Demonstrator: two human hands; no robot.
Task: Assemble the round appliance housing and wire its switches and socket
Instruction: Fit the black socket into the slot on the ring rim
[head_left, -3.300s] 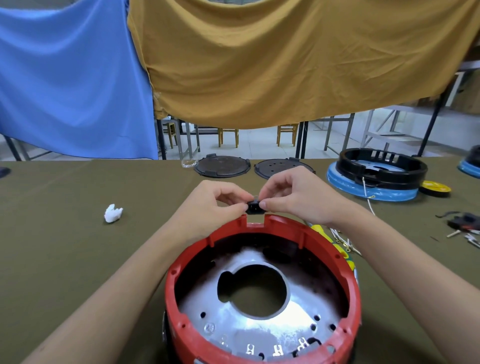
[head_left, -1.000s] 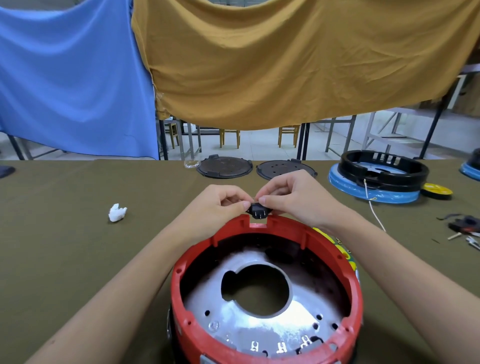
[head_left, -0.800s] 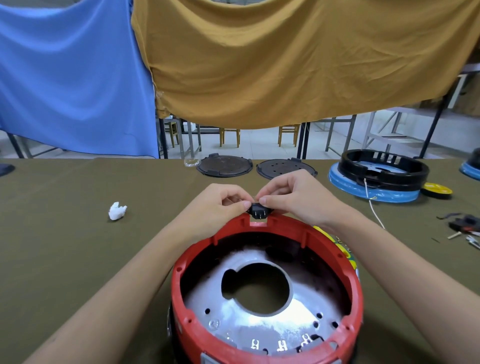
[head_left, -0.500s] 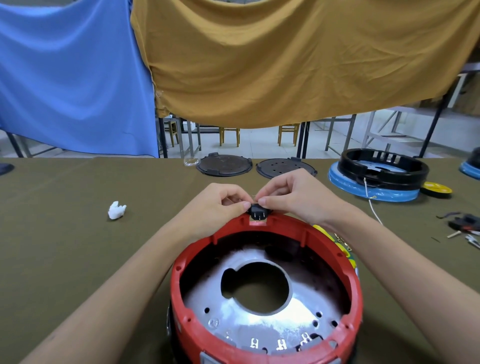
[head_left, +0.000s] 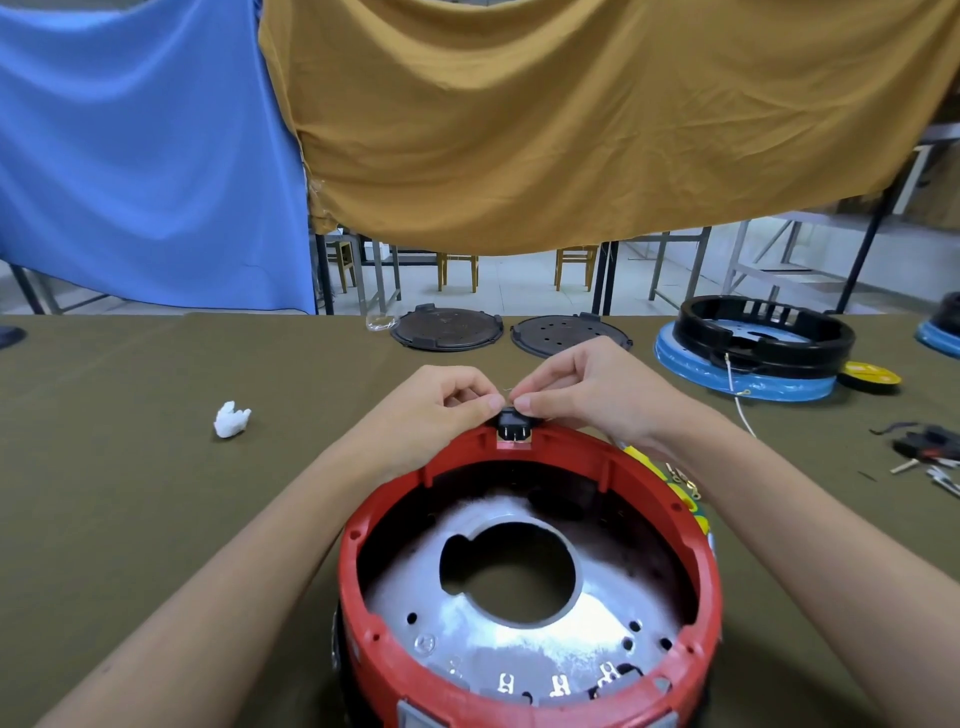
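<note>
- Red round housing (head_left: 530, 699): stands open side up on the olive-green table cover (head_left: 130, 493), nearest the viewer. A notch is cut in its far rim.
- Metal plate (head_left: 519, 639): lies inside the housing, silver, with a large round hole at its middle and small holes around it; three metal terminals stand along its near edge.
- Black socket (head_left: 514, 430): sits in the notch at the housing's far rim, metal pins facing inward. How deeply it is seated cannot be told.
- Left hand (head_left: 436, 415): fingers curled, thumb and fingertip pinching the socket's left upper edge.
- Right hand (head_left: 587, 395): fingers curled, thumb and fingertip pinching the socket's right upper edge; the two thumbs nearly touch above the socket.
- Yellow-green label (head_left: 675, 488): on the housing's outer wall, right side, partly hidden by the right forearm.
- White crumpled piece (head_left: 231, 419): on the cover, well left of the housing.
- Two dark round lids (head_left: 447, 328): flat at the far edge of the table, side by side.
- Black ring on a blue base (head_left: 763, 343): far right, with a white wire (head_left: 737, 400) trailing from it.
- Yellow disc (head_left: 870, 374): just right of the blue base.
- Small tools and connectors (head_left: 924, 449): at the right edge; details too small to tell.
- Blue cloth (head_left: 145, 145) and mustard cloth (head_left: 571, 114): hang behind the table.
</note>
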